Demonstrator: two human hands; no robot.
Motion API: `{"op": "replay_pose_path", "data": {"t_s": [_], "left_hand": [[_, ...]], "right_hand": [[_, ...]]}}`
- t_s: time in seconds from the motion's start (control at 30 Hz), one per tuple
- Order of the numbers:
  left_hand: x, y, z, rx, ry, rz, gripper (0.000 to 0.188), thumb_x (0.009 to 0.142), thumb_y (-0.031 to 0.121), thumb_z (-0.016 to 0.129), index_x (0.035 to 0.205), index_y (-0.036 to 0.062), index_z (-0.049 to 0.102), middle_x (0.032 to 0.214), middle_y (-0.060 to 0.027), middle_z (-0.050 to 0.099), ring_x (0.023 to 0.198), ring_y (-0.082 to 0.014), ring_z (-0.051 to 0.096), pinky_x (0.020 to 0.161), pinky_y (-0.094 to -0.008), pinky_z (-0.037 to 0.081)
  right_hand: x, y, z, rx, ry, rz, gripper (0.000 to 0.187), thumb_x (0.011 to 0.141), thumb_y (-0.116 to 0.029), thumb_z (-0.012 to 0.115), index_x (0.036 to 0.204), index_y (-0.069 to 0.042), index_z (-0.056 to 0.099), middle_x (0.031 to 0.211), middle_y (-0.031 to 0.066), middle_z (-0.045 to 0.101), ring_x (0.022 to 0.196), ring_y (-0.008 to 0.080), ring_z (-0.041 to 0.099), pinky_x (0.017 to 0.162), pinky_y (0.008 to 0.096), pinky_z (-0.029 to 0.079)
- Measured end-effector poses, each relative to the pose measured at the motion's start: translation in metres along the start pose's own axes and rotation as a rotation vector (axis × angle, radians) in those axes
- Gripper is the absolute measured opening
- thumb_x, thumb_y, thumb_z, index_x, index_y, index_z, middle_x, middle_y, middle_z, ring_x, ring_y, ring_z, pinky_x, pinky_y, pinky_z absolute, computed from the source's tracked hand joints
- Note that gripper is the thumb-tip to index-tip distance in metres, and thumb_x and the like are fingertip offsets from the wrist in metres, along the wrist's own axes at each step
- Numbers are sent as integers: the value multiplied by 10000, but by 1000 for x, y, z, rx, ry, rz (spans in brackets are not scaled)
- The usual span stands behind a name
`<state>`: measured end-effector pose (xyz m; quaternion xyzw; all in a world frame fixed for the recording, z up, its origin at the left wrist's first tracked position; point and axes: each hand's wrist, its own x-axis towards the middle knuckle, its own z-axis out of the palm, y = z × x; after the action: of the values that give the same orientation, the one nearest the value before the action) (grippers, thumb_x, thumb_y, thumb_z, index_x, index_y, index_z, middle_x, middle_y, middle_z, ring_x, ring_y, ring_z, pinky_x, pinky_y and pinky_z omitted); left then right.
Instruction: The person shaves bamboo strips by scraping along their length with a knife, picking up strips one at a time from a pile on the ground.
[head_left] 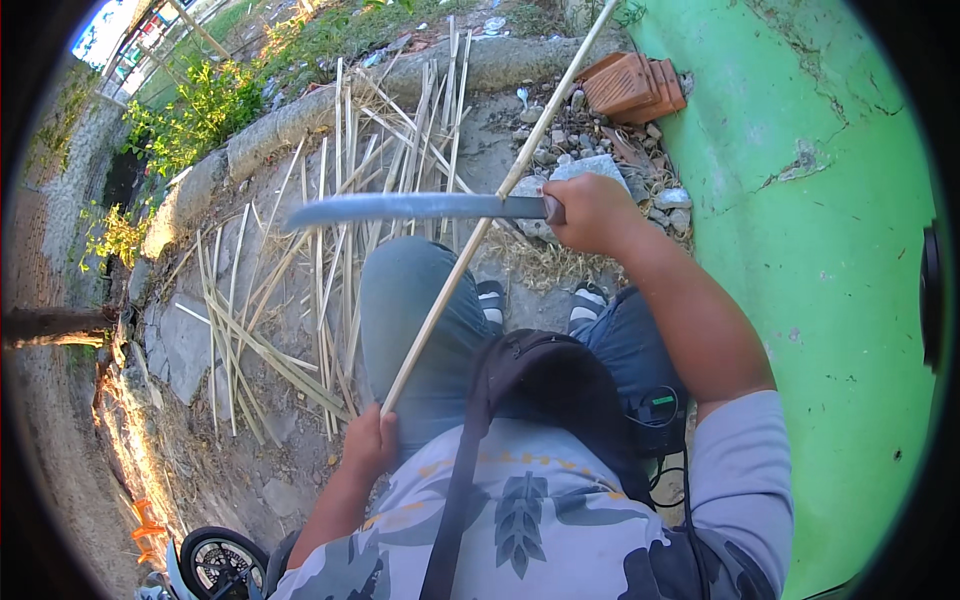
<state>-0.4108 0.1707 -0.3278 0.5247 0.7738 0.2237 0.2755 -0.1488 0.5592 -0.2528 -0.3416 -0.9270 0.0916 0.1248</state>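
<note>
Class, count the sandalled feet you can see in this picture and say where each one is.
2. Left foot beside the left knee under the stick; right foot below the right hand holding the knife.

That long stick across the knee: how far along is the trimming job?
Done, it seems: many pale split strips lie heaped on the cracked concrete ground. In hand: the left hand grips the lower end of a long stick resting across the knee, while the right hand holds a long-bladed knife across it. Left: this stick looks whole; how many more wait cannot be told.
</note>
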Motion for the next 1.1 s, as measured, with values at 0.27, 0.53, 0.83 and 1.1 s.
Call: {"op": "replay_pose_path", "data": {"t_s": [0.27, 0.53, 0.83, 1.1], "left_hand": [[5, -12, 5, 7, 20, 19, 411, 1001, 375, 466, 841, -3, 495, 630, -274, 538, 651, -533, 552, 564, -549, 421], [10, -15, 16, 69, 8, -8, 441, 1005, 404, 453, 837, -1, 497, 655, -280, 550, 672, -530, 560, 572, -551, 423], [19, -36, 40, 42, -6, -29, 483, 1007, 440, 437, 821, -3, 484, 649, -284, 542, 676, -536, 557, 574, -563, 414], [25, -27, 24, 33, -24, 27, 426, 1005, 387, 443, 840, -2, 490, 650, -282, 537, 664, -538, 546, 580, -572, 409]], "right_hand": [[7, -34, 10, -80, 14, -292, 124, 729, -209, 699, 809, -148, 627, 680, 84, 648, 680, 323, 679, 636, 454, 526], [6, 20, 22, -31, -20, 31, 93, 751, -204, 665, 830, -155, 670, 744, 113, 686, 729, 337, 690, 671, 491, 539], [-2, -4, 59, -88, -56, -195, 148, 714, -206, 704, 825, -128, 647, 710, 79, 669, 693, 333, 679, 661, 450, 537], [0, 34, 31, 86, 28, 1, 117, 742, -175, 666, 815, -92, 627, 741, 136, 654, 748, 374, 657, 663, 488, 511]]}}
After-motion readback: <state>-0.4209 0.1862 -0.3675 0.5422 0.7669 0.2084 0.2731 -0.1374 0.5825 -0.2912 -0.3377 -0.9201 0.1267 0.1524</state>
